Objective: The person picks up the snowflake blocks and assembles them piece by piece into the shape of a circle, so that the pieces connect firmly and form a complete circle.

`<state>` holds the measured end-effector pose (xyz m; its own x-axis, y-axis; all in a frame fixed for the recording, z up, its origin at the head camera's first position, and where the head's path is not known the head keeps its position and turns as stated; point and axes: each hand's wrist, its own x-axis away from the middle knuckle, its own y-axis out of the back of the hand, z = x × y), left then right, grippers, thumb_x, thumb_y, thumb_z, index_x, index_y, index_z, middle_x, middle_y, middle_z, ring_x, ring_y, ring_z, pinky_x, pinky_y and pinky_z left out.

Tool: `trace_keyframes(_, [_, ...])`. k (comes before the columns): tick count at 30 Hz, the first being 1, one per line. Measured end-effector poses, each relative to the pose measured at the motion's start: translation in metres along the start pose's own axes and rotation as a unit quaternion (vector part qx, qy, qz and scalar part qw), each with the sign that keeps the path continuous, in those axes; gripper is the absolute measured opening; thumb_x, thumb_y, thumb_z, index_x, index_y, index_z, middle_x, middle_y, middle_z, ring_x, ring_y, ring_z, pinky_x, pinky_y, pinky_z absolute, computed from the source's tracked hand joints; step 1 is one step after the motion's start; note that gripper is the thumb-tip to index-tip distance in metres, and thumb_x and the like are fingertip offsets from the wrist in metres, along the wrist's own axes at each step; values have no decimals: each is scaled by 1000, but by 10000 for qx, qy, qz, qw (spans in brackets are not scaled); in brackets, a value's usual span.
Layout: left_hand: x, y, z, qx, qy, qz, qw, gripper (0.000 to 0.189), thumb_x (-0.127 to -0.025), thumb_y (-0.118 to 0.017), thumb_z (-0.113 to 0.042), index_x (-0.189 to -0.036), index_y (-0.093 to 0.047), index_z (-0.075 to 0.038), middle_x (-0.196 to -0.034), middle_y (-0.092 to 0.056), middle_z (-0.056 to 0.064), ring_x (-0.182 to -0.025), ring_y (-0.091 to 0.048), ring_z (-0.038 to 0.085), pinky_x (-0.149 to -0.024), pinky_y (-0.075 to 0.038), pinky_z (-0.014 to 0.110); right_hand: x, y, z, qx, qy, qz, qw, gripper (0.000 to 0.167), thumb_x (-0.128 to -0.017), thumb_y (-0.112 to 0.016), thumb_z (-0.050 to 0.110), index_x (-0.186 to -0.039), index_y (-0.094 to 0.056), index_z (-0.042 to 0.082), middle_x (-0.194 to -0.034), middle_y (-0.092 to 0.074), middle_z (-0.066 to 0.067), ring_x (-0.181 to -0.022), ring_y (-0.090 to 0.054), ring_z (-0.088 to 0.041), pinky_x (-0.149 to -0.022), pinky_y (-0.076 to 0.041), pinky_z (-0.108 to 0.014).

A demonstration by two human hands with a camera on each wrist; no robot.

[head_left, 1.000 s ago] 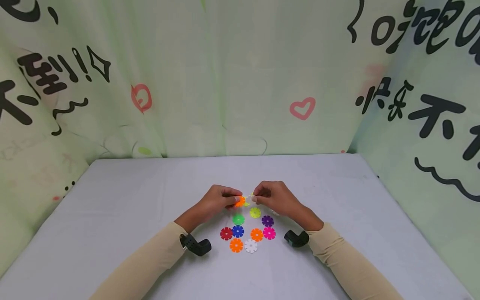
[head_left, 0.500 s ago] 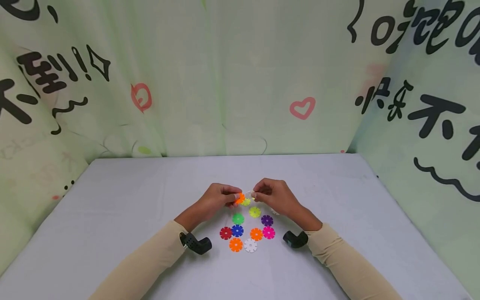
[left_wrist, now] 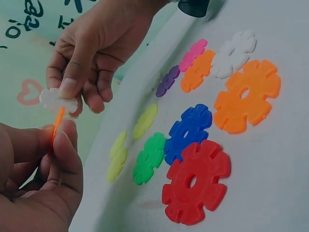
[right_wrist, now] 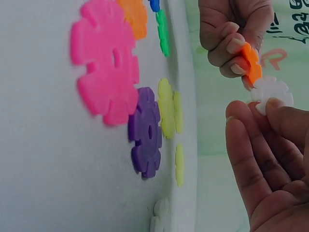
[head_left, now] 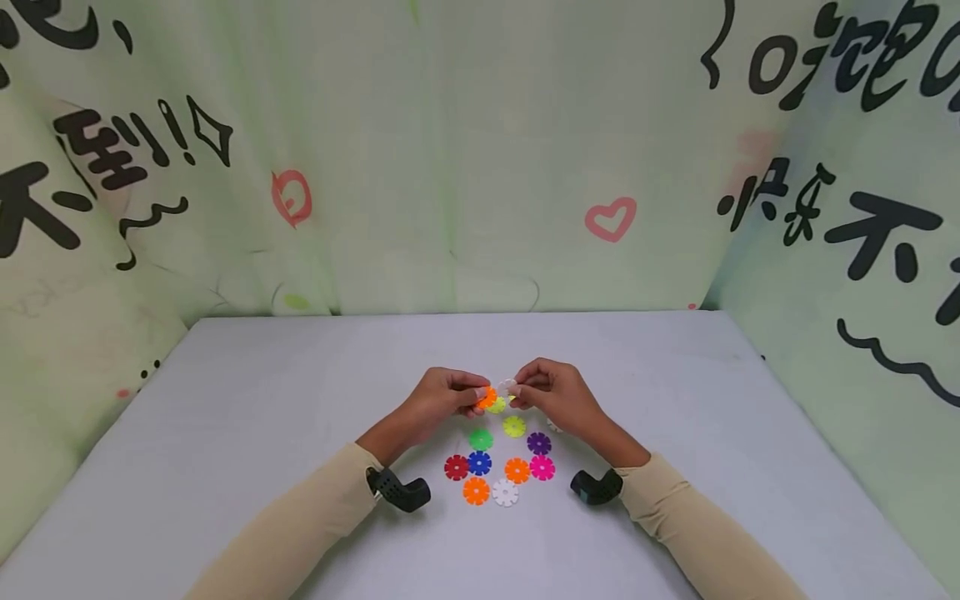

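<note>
An orange notched plastic disc (left_wrist: 59, 122) is pinched between the thumb and fingers of my left hand (head_left: 442, 400). My right hand (head_left: 553, 392) pinches a white notched disc (right_wrist: 273, 90) by its edge. Both discs are up off the table, the orange one's edge meeting the white one's rim; whether their slots interlock I cannot tell. Below the hands lie loose discs of the same kind: yellow (head_left: 514, 427), green (head_left: 481, 439), blue (left_wrist: 188, 134), red (left_wrist: 197, 182), purple (right_wrist: 146, 133), pink (right_wrist: 107, 63), orange (head_left: 517, 470) and white (head_left: 505, 492).
A white cloth covers the table (head_left: 300, 375). Pale green curtains (head_left: 450, 167) with dark writing and red hearts hang behind and at both sides. Another white disc (right_wrist: 160, 215) lies by the right forearm. Each wrist wears a black camera (head_left: 399, 490).
The hands lift slightly and hold the orange and white discs close together. The head view shifts a little. The discs on the table stay put.
</note>
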<state>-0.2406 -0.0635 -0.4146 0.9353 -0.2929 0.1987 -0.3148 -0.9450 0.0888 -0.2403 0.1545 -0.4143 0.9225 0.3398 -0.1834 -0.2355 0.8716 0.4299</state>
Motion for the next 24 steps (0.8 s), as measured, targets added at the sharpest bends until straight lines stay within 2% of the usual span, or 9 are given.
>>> trace_keyframes(6, [-1,0,2,201,2,-68,9998,26,-95,-62,-7,-118,-66,4,-101,-68,12,-74,-65,18,-76,-55,28,0,-2,3,398,578,48,9975,9,-87,-72,4,-93,-67,0,-82,-70,-7,-75,-71,-18,-73,-56,-29])
trace_keyframes(10, [1,2,-1,310,161,-157,9993,26,-95,-61,-6,-118,-65,5,-102,-67,13,-72,-63,18,-74,-55,27,-2,-8,5,566,831,-11,9949,7,-86,-72,3,-92,-69,0,-82,-71,-6,-74,-71,-15,-72,-56,-28])
trace_keyframes(15, [0,7,-9,534,423,-383,9969,23,-95,-61,-5,-115,-66,4,-100,-66,14,-69,-60,18,-69,-54,24,-9,-14,9,647,932,-143,9934,6,-87,-72,5,-91,-71,1,-84,-71,-5,-74,-70,-11,-71,-56,-26])
trace_keyframes(19, [-2,8,-15,865,564,-413,9938,23,-95,-61,-5,-116,-66,3,-102,-66,14,-68,-60,18,-67,-54,23,-13,-14,13,351,896,-319,9948,5,-86,-72,2,-91,-71,1,-84,-71,-6,-75,-71,-15,-71,-56,-28])
trace_keyframes(22, [-2,8,-19,1030,527,-418,9924,26,-96,-60,-5,-119,-64,5,-104,-65,15,-68,-60,18,-66,-53,23,-14,-15,13,115,807,-322,9962,7,-87,-71,3,-93,-70,0,-86,-72,-8,-76,-71,-17,-72,-56,-29])
trace_keyframes(24, [0,8,-22,963,430,-486,9932,26,-96,-60,-5,-120,-64,4,-104,-65,14,-68,-61,17,-66,-53,22,-13,-18,13,69,779,-254,9966,9,-88,-70,5,-96,-70,-1,-87,-72,-9,-76,-71,-16,-72,-56,-29])
